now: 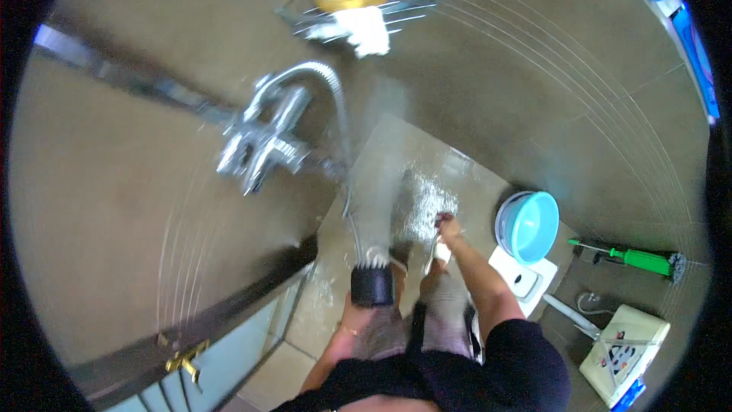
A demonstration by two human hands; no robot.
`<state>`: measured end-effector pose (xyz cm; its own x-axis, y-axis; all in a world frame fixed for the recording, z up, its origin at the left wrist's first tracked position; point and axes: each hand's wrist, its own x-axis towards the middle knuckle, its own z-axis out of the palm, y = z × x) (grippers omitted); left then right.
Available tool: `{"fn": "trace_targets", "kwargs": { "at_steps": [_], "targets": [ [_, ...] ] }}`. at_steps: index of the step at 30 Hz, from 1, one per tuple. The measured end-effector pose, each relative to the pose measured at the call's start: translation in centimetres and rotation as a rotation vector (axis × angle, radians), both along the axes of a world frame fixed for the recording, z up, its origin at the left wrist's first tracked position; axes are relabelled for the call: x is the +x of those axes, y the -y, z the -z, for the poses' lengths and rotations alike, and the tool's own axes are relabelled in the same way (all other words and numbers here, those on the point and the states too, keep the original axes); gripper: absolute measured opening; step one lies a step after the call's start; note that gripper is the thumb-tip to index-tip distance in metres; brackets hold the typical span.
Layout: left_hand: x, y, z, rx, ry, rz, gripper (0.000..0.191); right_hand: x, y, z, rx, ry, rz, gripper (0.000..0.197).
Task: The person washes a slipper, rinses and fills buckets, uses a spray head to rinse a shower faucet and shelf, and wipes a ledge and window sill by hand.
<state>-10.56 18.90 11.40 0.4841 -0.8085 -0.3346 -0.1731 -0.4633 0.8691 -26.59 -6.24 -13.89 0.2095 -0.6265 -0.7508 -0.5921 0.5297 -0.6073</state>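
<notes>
My left hand is shut around a black shower head, whose metal hose loops up to the chrome mixer tap on the wall. Water sprays from the shower head towards the wall. Low over the wet tiled floor, my right hand is beside my foot in a white shoe or slipper. Its fingers are small and blurred, so I cannot tell whether they hold anything.
A wire corner shelf carries a yellow tub with a blue top. Light-blue basins stand near a white squat toilet. A green-handled brush and a cream cistern are at the right wall. A brass tap is at lower left.
</notes>
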Motion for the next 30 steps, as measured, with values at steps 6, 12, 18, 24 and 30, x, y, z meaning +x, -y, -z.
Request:
{"fn": "trace_targets", "kwargs": {
  "at_steps": [6,12,18,24,30],
  "targets": [
    [-1.0,4.5,14.5,0.046,0.608,0.303,0.024,3.7,1.6,14.2,-0.300,-0.177,-0.362,0.049],
    [-0.7,2.8,27.5,0.173,-0.407,-0.441,0.017,10.5,5.1,28.5,-0.341,-0.316,-0.819,0.060],
    [2.6,5.5,31.3,0.024,-0.371,-0.395,0.013,13.9,7.0,41.5,-0.680,-0.438,-1.049,0.053],
    [3.9,4.0,28.5,0.333,0.463,0.111,0.014,7.3,4.1,45.7,-0.239,-0.241,-0.883,0.033],
    [3.5,3.6,17.7,-0.061,-0.089,-0.336,0.028,6.9,0.0,28.4,-0.345,0.543,-0.198,0.026]
  ]
}}
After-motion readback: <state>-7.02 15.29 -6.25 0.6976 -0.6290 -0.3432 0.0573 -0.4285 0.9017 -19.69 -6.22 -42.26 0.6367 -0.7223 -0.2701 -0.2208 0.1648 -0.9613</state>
